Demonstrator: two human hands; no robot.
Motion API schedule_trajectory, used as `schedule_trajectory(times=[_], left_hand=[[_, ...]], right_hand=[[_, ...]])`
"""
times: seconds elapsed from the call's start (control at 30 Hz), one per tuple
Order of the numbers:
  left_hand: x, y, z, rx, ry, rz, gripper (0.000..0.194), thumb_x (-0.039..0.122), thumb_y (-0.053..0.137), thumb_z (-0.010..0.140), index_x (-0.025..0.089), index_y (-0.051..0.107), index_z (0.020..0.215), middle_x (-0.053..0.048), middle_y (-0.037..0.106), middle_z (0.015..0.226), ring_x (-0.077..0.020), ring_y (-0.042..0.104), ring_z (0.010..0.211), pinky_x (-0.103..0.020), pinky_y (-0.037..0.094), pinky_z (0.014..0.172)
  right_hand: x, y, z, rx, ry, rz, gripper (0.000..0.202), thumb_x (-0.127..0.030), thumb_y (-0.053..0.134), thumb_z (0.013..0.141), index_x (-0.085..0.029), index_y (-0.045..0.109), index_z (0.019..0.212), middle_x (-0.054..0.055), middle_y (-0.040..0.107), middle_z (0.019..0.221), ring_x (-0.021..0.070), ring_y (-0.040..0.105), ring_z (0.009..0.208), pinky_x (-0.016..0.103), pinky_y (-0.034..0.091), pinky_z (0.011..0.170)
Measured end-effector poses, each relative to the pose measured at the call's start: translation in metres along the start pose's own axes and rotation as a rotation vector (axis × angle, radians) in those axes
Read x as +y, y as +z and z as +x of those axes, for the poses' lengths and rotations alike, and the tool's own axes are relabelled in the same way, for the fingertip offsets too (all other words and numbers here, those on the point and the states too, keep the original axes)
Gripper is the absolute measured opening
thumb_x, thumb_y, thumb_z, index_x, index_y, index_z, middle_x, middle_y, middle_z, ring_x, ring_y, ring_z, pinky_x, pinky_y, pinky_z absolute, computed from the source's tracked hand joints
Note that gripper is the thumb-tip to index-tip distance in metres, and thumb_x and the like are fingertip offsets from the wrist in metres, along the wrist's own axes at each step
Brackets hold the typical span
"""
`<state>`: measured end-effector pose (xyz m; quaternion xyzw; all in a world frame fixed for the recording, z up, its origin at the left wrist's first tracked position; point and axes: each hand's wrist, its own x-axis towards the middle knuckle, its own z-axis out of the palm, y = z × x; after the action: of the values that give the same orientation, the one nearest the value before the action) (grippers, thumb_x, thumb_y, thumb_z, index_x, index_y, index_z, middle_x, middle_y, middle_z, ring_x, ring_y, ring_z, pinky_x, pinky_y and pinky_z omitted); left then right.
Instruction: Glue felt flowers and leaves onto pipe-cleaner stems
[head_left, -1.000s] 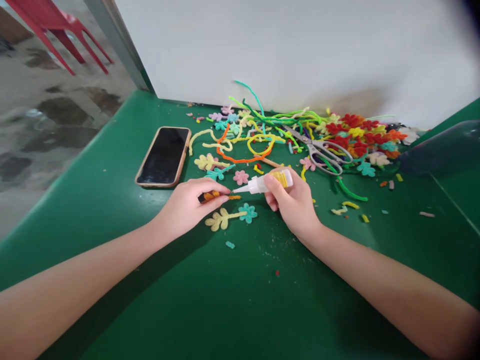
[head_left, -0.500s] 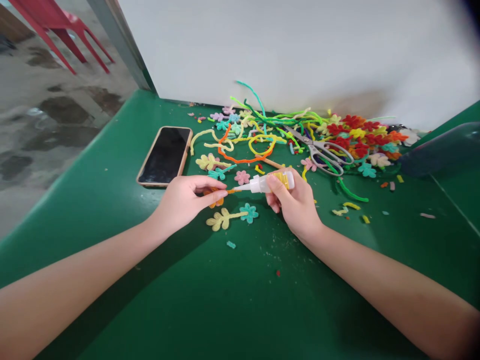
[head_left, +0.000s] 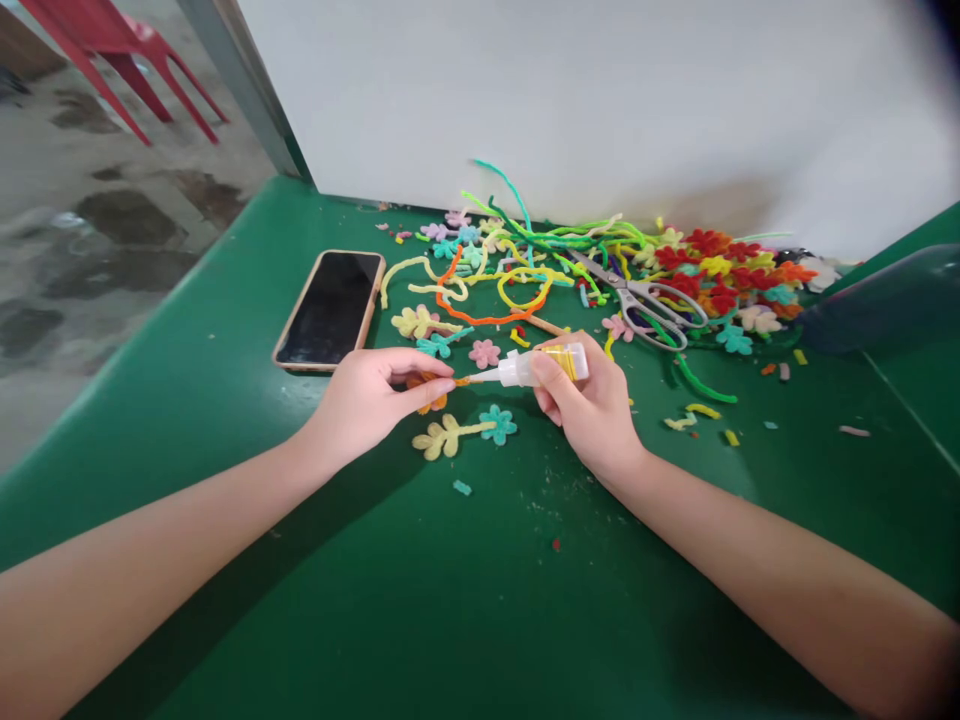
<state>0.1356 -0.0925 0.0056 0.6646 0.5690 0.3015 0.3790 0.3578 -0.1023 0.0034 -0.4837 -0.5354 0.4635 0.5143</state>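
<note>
1. Head view, centre of frame: the left hand (head_left: 367, 400) pinches an orange pipe-cleaner flower (head_left: 429, 392) just above the green table (head_left: 465, 600).
2. The right hand (head_left: 592, 405) clamps a small glue bottle (head_left: 536, 365), its nozzle touching the flower.
3. Upper left lies a phone (head_left: 330, 308); scissors (head_left: 645, 296) rest upper right.

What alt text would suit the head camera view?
The right hand aims a glue bottle at an orange flower pinched in the left hand, over a green table with a phone, scissors and pipe cleaners.
</note>
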Motion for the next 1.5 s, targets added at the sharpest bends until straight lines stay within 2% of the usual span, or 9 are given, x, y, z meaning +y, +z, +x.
schedule_trajectory(times=[0.47, 0.63, 0.77, 1.03, 1.17, 1.27, 1.33, 1.4, 1.5], left_hand=[[-0.005, 0.0, 0.0, 0.057, 0.068, -0.034, 0.017, 0.035, 0.073, 0.076, 0.02, 0.072, 0.085, 0.0, 0.074, 0.075, -0.0113, 0.066, 0.061, -0.02, 0.053, 0.06], [-0.003, 0.0, -0.001, 0.038, 0.059, -0.059, 0.017, 0.034, 0.072, 0.077, 0.019, 0.071, 0.085, 0.0, 0.072, 0.07, -0.011, 0.066, 0.059, -0.019, 0.053, 0.058], [-0.002, 0.001, -0.002, 0.04, 0.037, -0.104, 0.018, 0.034, 0.071, 0.078, 0.019, 0.069, 0.088, 0.001, 0.071, 0.071, -0.0093, 0.064, 0.051, -0.018, 0.053, 0.054], [-0.008, 0.004, -0.004, 0.043, 0.112, -0.048, 0.024, 0.033, 0.067, 0.083, 0.024, 0.069, 0.106, -0.001, 0.076, 0.09, -0.0165, 0.073, 0.078, -0.025, 0.06, 0.075], [-0.008, 0.005, -0.007, 0.115, 0.296, 0.128, 0.032, 0.031, 0.062, 0.087, 0.026, 0.061, 0.119, 0.0, 0.075, 0.102, -0.0163, 0.072, 0.088, -0.025, 0.06, 0.078], [-0.003, 0.004, -0.006, 0.192, 0.644, 0.361, 0.028, 0.023, 0.064, 0.086, 0.026, 0.062, 0.114, 0.002, 0.076, 0.095, -0.0139, 0.072, 0.085, -0.026, 0.059, 0.079], [0.0, 0.001, -0.004, 0.168, 0.871, 0.469, 0.017, 0.018, 0.065, 0.086, 0.024, 0.064, 0.102, 0.002, 0.076, 0.094, -0.0134, 0.072, 0.083, -0.03, 0.057, 0.086], [0.003, -0.003, -0.001, 0.083, 0.962, 0.535, 0.014, 0.016, 0.063, 0.086, 0.023, 0.064, 0.097, 0.001, 0.076, 0.099, -0.0145, 0.072, 0.085, -0.035, 0.055, 0.09], [0.008, -0.007, 0.004, 0.008, 0.972, 0.57, 0.012, 0.016, 0.059, 0.087, 0.023, 0.065, 0.095, -0.001, 0.075, 0.1, -0.0168, 0.071, 0.087, -0.038, 0.054, 0.089]], right_hand=[[0.004, -0.003, 0.001, 0.111, -0.097, -0.05, 0.022, -0.036, 0.069, 0.079, -0.02, 0.054, 0.078, -0.006, 0.047, 0.063, 0.0049, 0.038, 0.049, 0.02, 0.029, 0.042], [0.009, -0.004, 0.005, 0.204, -0.113, 0.132, 0.024, -0.04, 0.069, 0.079, -0.02, 0.055, 0.078, -0.005, 0.044, 0.067, 0.0044, 0.034, 0.051, 0.02, 0.027, 0.043], [0.011, -0.005, 0.012, 0.24, -0.039, 0.358, 0.034, -0.045, 0.069, 0.078, -0.02, 0.047, 0.07, -0.008, 0.031, 0.06, 0.0032, 0.023, 0.046, 0.02, 0.019, 0.04], [0.009, -0.004, 0.014, 0.237, 0.022, 0.406, 0.04, -0.047, 0.071, 0.075, -0.021, 0.042, 0.069, -0.01, 0.027, 0.057, 0.0028, 0.02, 0.044, 0.02, 0.016, 0.039], [0.008, -0.003, 0.015, 0.278, 0.0, 0.411, 0.038, -0.049, 0.069, 0.076, -0.021, 0.043, 0.073, -0.009, 0.032, 0.059, 0.0032, 0.025, 0.045, 0.019, 0.021, 0.039], [0.008, -0.003, 0.018, 0.296, -0.009, 0.384, 0.036, -0.051, 0.066, 0.078, -0.022, 0.045, 0.079, -0.009, 0.036, 0.058, 0.0044, 0.03, 0.045, 0.019, 0.024, 0.04], [0.009, -0.004, 0.02, 0.286, -0.005, 0.365, 0.036, -0.052, 0.066, 0.078, -0.023, 0.045, 0.08, -0.009, 0.036, 0.057, 0.0047, 0.031, 0.045, 0.02, 0.024, 0.04], [0.01, -0.005, 0.022, 0.286, -0.005, 0.364, 0.036, -0.052, 0.066, 0.078, -0.022, 0.045, 0.08, -0.009, 0.036, 0.057, 0.0044, 0.031, 0.045, 0.02, 0.024, 0.04], [0.013, -0.007, 0.027, 0.316, -0.007, 0.367, 0.035, -0.048, 0.068, 0.077, -0.022, 0.046, 0.079, -0.008, 0.038, 0.059, 0.0041, 0.032, 0.046, 0.019, 0.024, 0.04]])
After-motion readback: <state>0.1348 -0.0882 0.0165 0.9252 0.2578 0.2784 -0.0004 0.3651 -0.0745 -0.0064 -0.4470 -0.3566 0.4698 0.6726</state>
